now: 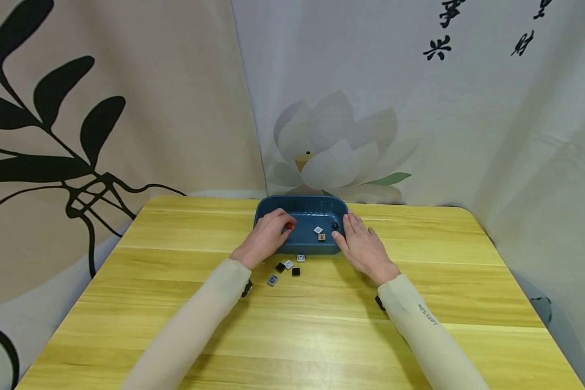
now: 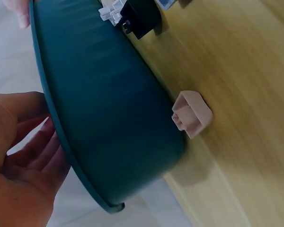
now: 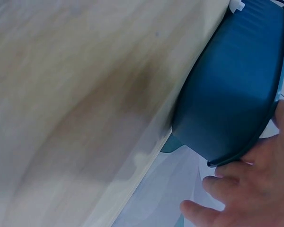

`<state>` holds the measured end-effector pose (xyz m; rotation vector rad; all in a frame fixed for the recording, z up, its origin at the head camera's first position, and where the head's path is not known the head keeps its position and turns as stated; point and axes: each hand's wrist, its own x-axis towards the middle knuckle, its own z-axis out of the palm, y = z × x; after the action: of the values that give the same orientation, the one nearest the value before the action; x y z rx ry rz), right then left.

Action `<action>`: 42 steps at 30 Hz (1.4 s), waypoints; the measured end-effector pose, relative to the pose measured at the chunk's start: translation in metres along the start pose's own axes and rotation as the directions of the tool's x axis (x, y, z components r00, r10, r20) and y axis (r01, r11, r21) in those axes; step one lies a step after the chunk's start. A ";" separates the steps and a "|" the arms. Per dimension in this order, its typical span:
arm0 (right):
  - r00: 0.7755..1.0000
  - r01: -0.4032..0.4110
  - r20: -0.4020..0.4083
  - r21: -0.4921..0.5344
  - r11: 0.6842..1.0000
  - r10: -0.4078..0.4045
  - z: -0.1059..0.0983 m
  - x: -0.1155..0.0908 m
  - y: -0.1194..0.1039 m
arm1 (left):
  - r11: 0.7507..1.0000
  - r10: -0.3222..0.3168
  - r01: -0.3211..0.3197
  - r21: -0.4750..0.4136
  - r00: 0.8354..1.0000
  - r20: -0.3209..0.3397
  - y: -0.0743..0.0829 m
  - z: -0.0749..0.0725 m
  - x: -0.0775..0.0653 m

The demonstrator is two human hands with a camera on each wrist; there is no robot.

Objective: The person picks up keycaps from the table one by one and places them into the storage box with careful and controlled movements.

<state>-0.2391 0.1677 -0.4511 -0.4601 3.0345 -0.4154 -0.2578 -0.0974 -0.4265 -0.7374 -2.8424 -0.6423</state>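
A blue tray (image 1: 302, 249) stands at the table's far edge. Over its left part, my left hand (image 1: 265, 236) pinches a small red keycap (image 1: 290, 225), partly hidden by the fingers. My right hand (image 1: 365, 250) rests on the tray's right end, fingers fairly straight along the outside and thumb over the inside. Inside the tray lie a white keycap (image 1: 318, 230), a tan keycap (image 1: 322, 237) and a dark piece (image 1: 335, 226). Seen from the left wrist, a pink keycap (image 2: 193, 113) lies on its side beside the tray wall, hollow underside showing.
In front of the tray, on the wooden table (image 1: 302, 336), lie several loose keycaps, among them a black one (image 1: 296, 272), a white one (image 1: 300, 258) and a grey-blue one (image 1: 272, 280). A printed curtain (image 1: 200, 108) hangs directly behind the table.
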 end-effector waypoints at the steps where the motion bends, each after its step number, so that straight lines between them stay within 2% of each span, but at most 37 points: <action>1: 1.000 0.002 -0.003 -0.001 1.000 -0.002 0.000 0.000 0.000 | 1.000 -0.009 0.009 0.003 1.000 0.017 0.000 0.001 0.002; 7: 1.000 0.000 0.002 0.002 1.000 0.000 0.000 0.000 0.000 | 0.998 -0.042 0.036 0.048 0.992 0.118 0.002 0.004 0.013; 12: 1.000 -0.003 -0.002 0.006 1.000 0.003 -0.001 0.000 -0.001 | 0.996 -0.040 0.028 0.083 0.989 0.146 0.000 0.007 0.019; 18: 1.000 0.005 0.003 0.004 1.000 -0.005 0.000 0.000 0.000 | 0.993 -0.103 0.093 0.065 0.981 0.163 -0.002 0.011 0.018; 22: 1.000 0.000 0.006 -0.004 1.000 0.000 0.000 0.000 0.001 | 0.993 -0.111 0.106 0.050 0.987 0.120 -0.002 0.010 0.017; 29: 1.000 -0.004 0.008 -0.008 1.000 0.004 0.001 0.001 0.001 | 0.996 -0.040 0.040 0.082 0.999 0.001 -0.005 0.006 0.008; 35: 1.000 -0.005 0.010 -0.013 1.000 0.005 0.001 0.001 0.000 | 0.995 -0.003 0.010 0.098 0.998 -0.068 -0.009 0.000 -0.007; 42: 1.000 -0.007 0.010 -0.015 1.000 0.008 0.001 0.000 0.000 | 0.996 -0.015 0.024 0.091 0.995 -0.101 -0.014 -0.007 -0.030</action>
<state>-0.2394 0.1671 -0.4520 -0.4501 3.0306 -0.3888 -0.2385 -0.1250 -0.4324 -0.6448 -2.7695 -0.5313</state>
